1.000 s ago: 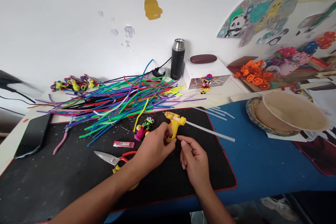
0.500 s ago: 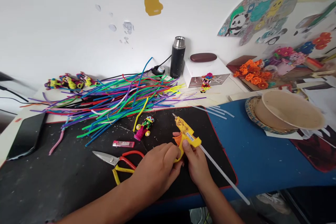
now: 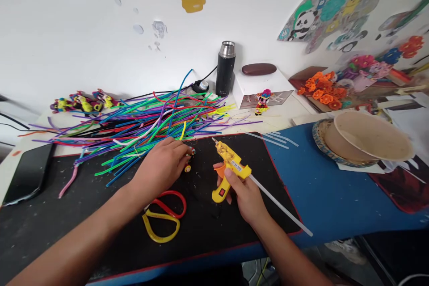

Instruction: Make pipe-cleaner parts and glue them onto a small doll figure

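My right hand (image 3: 247, 196) grips a yellow hot glue gun (image 3: 231, 161) with an orange trigger; its nozzle points up and to the left. A long clear glue stick (image 3: 281, 205) sticks out of its back end. Over on the left, my left hand (image 3: 166, 161) has its fingers curled round a small pipe-cleaner doll (image 3: 187, 168), most of which is hidden beneath the hand. Scissors (image 3: 161, 239) with one red and one yellow handle lie just below my left wrist, their blades covered by my forearm.
Behind my left hand spreads a pile of coloured pipe cleaners (image 3: 134, 125). A phone (image 3: 28, 172) lies at the left. Along the back stand a black flask (image 3: 225, 71), a white box (image 3: 281, 82) and another doll (image 3: 262, 100). A large bowl (image 3: 372, 136) is at the right.
My left hand has left the glue gun and moved left and up onto the doll. The glue gun, in my right hand, has shifted slightly left. My left forearm now covers the lighter and scissor blades.
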Demonstrator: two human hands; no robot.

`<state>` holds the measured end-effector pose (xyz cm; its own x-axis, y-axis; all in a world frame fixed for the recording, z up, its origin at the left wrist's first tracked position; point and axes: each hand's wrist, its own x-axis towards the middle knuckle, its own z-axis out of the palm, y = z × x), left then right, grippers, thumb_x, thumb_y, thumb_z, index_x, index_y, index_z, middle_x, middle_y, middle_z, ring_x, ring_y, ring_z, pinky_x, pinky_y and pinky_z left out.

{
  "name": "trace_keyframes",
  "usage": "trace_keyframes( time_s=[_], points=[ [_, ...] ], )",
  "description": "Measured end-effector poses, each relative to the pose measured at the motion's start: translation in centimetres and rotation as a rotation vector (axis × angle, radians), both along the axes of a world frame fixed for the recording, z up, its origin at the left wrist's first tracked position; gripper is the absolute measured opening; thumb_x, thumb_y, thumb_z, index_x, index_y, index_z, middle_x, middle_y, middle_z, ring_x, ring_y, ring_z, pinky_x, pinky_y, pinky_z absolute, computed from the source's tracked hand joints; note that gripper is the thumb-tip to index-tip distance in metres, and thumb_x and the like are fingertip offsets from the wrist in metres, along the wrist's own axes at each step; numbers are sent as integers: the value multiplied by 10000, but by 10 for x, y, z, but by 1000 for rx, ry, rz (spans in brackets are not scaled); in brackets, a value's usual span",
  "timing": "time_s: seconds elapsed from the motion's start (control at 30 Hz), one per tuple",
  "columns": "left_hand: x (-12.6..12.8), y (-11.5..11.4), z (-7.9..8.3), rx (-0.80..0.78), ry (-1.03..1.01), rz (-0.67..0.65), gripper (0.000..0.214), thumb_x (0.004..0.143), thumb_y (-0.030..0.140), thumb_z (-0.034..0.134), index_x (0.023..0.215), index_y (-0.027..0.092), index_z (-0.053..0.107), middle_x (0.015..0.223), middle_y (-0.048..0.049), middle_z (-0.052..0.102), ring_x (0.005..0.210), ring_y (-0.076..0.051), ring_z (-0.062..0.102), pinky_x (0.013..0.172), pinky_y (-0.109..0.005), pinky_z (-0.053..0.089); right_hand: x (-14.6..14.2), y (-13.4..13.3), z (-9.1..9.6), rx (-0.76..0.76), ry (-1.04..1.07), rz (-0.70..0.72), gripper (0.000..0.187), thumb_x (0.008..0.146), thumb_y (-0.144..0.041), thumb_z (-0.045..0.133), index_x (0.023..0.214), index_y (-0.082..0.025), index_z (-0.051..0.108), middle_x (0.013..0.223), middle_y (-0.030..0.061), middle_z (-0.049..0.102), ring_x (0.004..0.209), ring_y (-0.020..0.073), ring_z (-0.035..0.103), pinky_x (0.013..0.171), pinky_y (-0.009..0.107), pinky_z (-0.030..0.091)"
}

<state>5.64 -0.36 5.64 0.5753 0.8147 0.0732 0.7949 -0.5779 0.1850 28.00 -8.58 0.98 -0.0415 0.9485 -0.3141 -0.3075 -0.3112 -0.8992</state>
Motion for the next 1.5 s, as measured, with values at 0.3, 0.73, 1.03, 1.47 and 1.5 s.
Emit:
trace_keyframes(
  time_s=[0.3, 0.73, 1.03, 1.47, 1.5],
  points=[
    [3, 6, -4, -47, 46, -40, 212, 986, 207, 549, 1009, 167, 756, 968, -120, 759, 940, -311, 657, 870, -448, 530, -10, 3, -1, -32, 6, 73, 495, 864, -630, 721, 1000, -159, 789, 656, 6, 620, 506, 115, 516, 420, 204, 380],
    [3, 17, -7, -79, 107, -12, 182, 963, 230, 595, 957, 183, 770, 916, -126, 762, 928, -319, 697, 858, -428, 537, 0, 13, 3, -84, 39, 46, 525, 853, -662, 733, 984, -156, 780, 634, -6, 574, 479, 87, 421, 406, 184, 259],
    [5, 21, -6, -169, 142, 63, 216, 972, 225, 560, 954, 183, 771, 952, -134, 782, 912, -310, 730, 837, -400, 555, -5, 17, 2, -20, -45, 104, 552, 863, -690, 700, 976, -158, 795, 611, -3, 564, 534, 123, 455, 501, 235, 325],
    [-3, 26, -11, -222, 74, 69, 275, 992, 293, 528, 1012, 216, 791, 1007, -103, 802, 924, -289, 746, 828, -368, 554, -10, 15, 1, -74, -278, 161, 483, 857, -640, 701, 843, -159, 744, 593, -19, 528, 539, 142, 484, 514, 255, 382],
    [-3, 28, -11, -228, 76, 67, 278, 992, 296, 526, 1018, 220, 792, 1013, -100, 805, 935, -292, 748, 828, -369, 555, -11, 14, -1, -75, -290, 174, 469, 867, -628, 695, 836, -162, 736, 588, -21, 522, 537, 143, 484, 514, 255, 383]
  ],
)
